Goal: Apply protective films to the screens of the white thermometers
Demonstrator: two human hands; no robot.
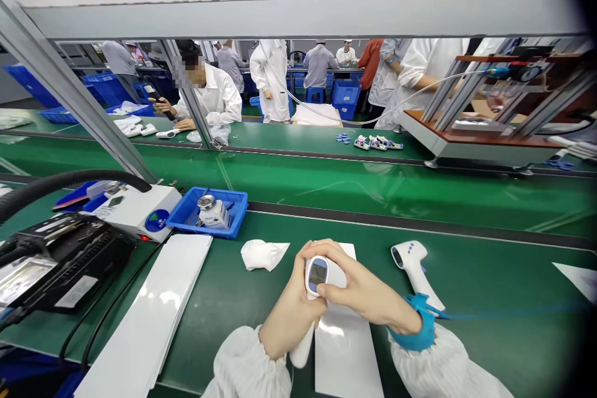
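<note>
Both hands are wrapped round a white infrared thermometer, whose small screen faces me. My left hand is closed about its grip, and the handle's end shows below the wrist. My right hand is closed over the head, with the thumb by the screen's lower edge. A white glossy sheet lies beneath the hands. To the right, a second white infrared thermometer lies on the green bench. A crumpled white wipe is left of my hands. Around my right wrist sits a blue strap.
Long white sheets are stacked at left. Beyond them are a blue tray with a white bottle, a white box and a black device. A green conveyor runs behind. Co-workers stand and sit beyond it.
</note>
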